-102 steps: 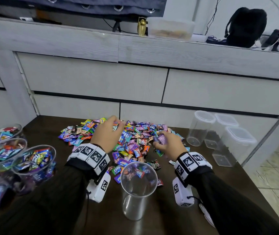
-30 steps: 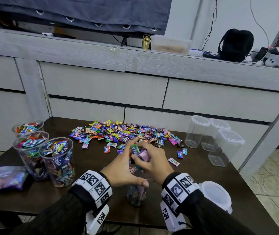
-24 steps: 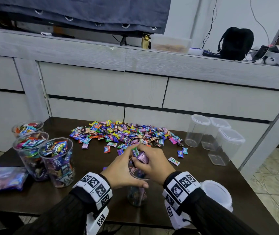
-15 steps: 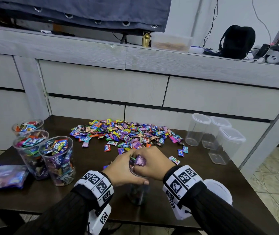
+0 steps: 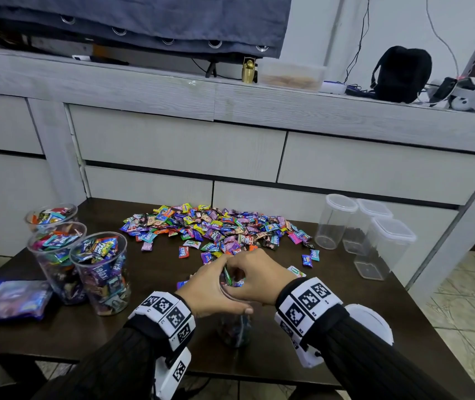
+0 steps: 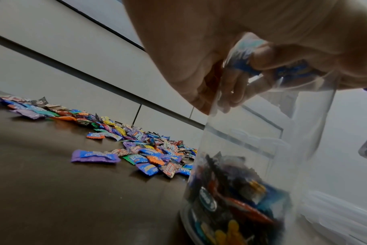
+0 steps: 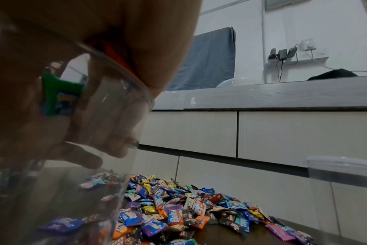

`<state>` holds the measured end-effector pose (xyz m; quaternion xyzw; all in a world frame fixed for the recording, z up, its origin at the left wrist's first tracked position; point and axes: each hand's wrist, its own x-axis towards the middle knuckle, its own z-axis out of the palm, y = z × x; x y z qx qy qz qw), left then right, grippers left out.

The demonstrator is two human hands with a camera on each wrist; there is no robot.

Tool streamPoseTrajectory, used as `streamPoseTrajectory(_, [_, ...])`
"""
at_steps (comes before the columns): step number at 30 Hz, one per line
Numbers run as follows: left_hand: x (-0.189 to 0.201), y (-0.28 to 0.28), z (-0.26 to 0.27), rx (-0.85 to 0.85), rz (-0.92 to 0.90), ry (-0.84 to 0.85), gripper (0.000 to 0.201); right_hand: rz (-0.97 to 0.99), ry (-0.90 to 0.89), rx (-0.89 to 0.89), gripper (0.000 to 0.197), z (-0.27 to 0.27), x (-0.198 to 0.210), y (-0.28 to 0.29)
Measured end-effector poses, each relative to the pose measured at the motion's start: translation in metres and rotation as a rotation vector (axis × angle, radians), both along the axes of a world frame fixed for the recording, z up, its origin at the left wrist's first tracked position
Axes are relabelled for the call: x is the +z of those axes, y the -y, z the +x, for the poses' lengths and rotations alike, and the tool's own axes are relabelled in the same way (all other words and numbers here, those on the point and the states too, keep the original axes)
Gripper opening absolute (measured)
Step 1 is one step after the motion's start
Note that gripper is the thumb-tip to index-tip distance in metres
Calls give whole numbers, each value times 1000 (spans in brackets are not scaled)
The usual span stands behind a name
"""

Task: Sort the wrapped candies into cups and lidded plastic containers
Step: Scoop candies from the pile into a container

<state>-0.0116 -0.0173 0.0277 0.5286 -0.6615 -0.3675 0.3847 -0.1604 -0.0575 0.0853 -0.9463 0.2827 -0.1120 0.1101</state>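
The counter [image 5: 155,327] is dark wood with a smooth, faintly glossy top, and the drawer fronts [image 5: 178,145] behind it show a pale, matt woodgrain finish. The cup [image 6: 262,149] under the hands is clear, smooth plastic, as are the three filled cups [image 5: 100,272] and the lidded containers [image 5: 386,249], whose lids look frosted. The candies [image 5: 216,226] wear shiny crinkled foil-like wrappers, the curtain [image 5: 143,15] is matt blue-grey cloth with metal eyelets, and the sleeves [image 5: 374,362] are ribbed black knit.
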Motion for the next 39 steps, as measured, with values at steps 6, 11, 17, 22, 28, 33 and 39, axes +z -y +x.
streamPoseTrajectory(6, [-3, 1, 0, 23, 33, -22, 84, -22, 57, 4, 19, 2, -9, -1])
streamPoseTrajectory(11, [-4, 0, -1, 24, 25, -51, 85, 11, 205, -26, 16, -3, -8, 1])
streamPoseTrajectory(17, [-6, 1, -1, 1, 23, -80, 85, 110, 277, 0, 13, -11, -9, 6])
streamPoseTrajectory(22, [-6, 1, -2, -17, 6, -74, 94, 157, 534, -128, 6, -11, -13, 8])
streamPoseTrajectory(28, [-5, 1, -2, -33, -20, -18, 100, 172, 531, -124, 18, 5, -16, 1])
streamPoseTrajectory(33, [-9, 2, -2, -11, -27, -39, 90, 161, 482, -69, 31, 2, -14, -1])
streamPoseTrajectory(39, [-13, -2, 5, -133, -17, -266, 127, 282, 856, -294, 10, -17, -14, 14])
